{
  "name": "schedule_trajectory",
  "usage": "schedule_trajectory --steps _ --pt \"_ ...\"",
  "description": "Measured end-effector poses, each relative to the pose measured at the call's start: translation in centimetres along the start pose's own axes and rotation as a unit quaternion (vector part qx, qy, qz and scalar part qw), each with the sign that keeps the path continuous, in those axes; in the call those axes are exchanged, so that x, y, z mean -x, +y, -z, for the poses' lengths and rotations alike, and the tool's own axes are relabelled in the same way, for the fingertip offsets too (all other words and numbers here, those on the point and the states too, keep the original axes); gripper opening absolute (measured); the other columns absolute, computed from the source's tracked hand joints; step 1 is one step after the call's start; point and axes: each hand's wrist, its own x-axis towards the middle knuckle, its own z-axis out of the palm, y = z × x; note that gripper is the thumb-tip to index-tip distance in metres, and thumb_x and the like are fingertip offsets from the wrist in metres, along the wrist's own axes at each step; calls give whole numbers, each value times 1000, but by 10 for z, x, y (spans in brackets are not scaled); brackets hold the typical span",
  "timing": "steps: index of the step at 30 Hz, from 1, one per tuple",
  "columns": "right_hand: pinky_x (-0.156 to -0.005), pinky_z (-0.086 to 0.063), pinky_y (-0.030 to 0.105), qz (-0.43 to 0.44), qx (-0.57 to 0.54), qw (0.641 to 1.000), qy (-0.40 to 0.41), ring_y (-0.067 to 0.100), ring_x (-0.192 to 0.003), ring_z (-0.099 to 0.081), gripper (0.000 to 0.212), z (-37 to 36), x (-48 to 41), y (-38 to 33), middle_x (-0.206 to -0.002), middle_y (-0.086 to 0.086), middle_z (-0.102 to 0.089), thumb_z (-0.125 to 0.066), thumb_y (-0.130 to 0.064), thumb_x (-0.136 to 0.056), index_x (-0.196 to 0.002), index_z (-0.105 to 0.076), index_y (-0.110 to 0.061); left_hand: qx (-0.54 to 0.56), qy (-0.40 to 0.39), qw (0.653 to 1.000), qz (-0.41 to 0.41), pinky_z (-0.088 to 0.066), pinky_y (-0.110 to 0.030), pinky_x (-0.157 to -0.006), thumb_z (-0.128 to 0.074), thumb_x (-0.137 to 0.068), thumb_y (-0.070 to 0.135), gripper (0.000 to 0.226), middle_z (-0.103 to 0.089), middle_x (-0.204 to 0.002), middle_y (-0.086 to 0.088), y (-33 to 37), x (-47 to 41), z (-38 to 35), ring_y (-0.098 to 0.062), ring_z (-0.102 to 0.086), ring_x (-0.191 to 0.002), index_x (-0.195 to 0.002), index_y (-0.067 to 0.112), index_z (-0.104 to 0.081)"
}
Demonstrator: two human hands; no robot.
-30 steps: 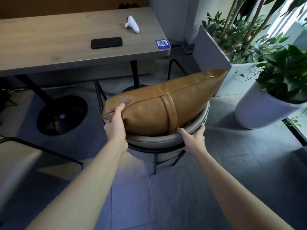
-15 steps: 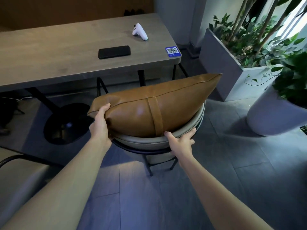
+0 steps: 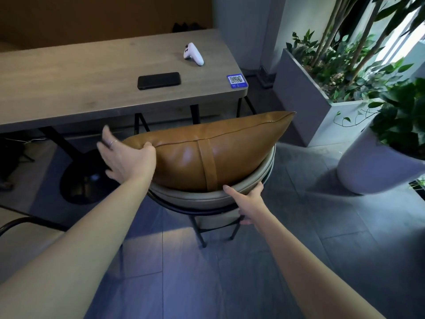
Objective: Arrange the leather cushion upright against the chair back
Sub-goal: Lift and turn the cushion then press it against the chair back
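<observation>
The brown leather cushion with a centre strap stands on its long edge inside the curved beige chair back, seen from behind. Its right corner sticks up past the chair's rim. My left hand is at the cushion's left end, fingers spread apart and pointing away, only the thumb resting on the top seam. My right hand holds the rim of the chair back at the rear right, fingers over the top.
A wooden table stands just beyond the chair, carrying a black phone, a white controller and a QR card. A grey planter and a white plant pot crowd the right. Another chair is at lower left.
My left hand has released the cushion's left corner and spread its fingers. The cushion has settled further into the chair back. My right hand stays on the chair rim.
</observation>
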Motion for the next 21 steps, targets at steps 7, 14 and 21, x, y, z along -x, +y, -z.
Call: schedule_trajectory --steps 7,14,21 --pt "-90 -53 54 42 -5 999 32 33 -129 -49 102 69 -14 -19 -155 3 -40 -76 -49 -82 -156 -7 -37 -270 -71 927 -249 5 -60 -122 -68 -81 39 87 -8 -171 -12 44 56 -35 -34 1 -156 -158 30 -27" --pt "-85 -51 50 30 34 998 -37 35 -121 -50 103 88 -51 -55 -153 6 -43 -72 -31 -82 -157 -2 -39 -304 -271 851 -332 0 -66 -120 -62 -73 80 106 -5 -172 -2 90 103 -111 -31 4 -156 -158 45 -9" --pt "-66 -62 58 11 29 999 -39 41 -111 -58 90 77 -72 -60 -139 11 -50 -70 -35 -77 -147 -13 -42 -365 -193 840 -352 -7 -71 -117 -62 -73 80 105 -19 -168 -4 87 108 -143 -35 -7 -155 -157 44 -12"
